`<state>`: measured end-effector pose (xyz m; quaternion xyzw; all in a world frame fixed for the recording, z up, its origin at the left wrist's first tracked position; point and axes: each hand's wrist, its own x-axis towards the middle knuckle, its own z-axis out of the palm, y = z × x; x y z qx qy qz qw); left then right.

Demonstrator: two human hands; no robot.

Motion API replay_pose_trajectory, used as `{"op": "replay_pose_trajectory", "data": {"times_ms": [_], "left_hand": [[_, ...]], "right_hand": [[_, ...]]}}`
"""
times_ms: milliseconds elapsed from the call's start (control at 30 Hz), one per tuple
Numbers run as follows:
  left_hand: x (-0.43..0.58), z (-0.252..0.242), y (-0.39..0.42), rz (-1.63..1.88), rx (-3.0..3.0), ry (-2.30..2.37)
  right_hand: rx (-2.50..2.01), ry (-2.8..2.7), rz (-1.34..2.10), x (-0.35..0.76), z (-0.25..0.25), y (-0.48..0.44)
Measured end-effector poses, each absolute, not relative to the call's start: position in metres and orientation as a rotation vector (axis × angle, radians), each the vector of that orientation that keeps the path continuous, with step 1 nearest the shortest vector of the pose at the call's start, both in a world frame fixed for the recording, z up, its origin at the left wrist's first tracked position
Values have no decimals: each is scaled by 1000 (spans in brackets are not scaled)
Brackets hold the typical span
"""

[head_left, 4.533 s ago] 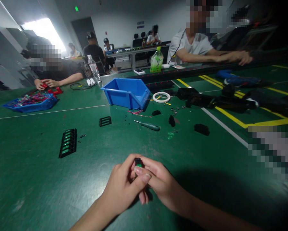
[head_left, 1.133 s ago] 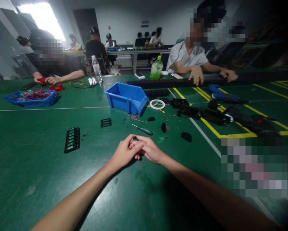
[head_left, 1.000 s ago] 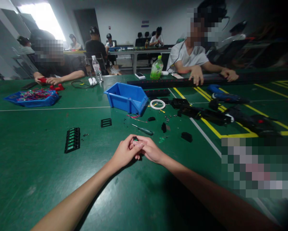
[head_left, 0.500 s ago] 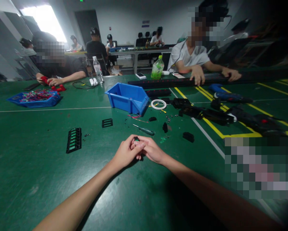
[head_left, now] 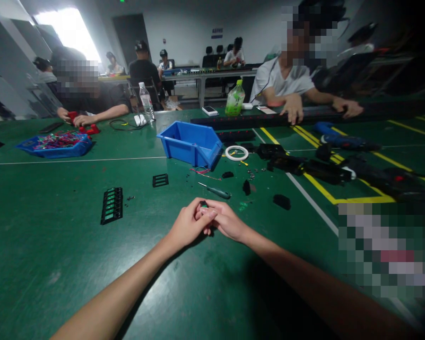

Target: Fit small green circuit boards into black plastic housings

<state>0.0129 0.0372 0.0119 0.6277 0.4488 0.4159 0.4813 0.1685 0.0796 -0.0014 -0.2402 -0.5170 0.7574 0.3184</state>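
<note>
Left hand and right hand are curled closed around a small black-and-green part, likely bracing it from both sides.

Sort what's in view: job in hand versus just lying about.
Job: small black-and-green part between left hand and right hand; probably black rack, screwdriver.
Lying about, apparently: green bottle, clear bottle, flat white device.

Blue bin is standing beyond the grip | green bottle is standing farther beyond | blue wire tray is lying far left
</note>
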Motion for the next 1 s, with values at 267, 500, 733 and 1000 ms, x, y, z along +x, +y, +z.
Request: {"op": "replay_pose_trajectory", "data": {"times_ms": [267, 500, 733, 1000], "left_hand": [[13, 12, 38, 1020, 1526, 1091], [13, 9, 38, 1028, 1510, 1088], [13, 10, 39, 1022, 1505, 1083], [14, 11, 39, 1021, 1510, 1080]], "right_hand": [[-639, -1364, 1987, 169, 0, 79], [-639, -1355, 1991, 169, -2, 80], [-637, -1359, 2002, 169, -3, 81], [-637, -1377, 1991, 170, -2, 81]]}}
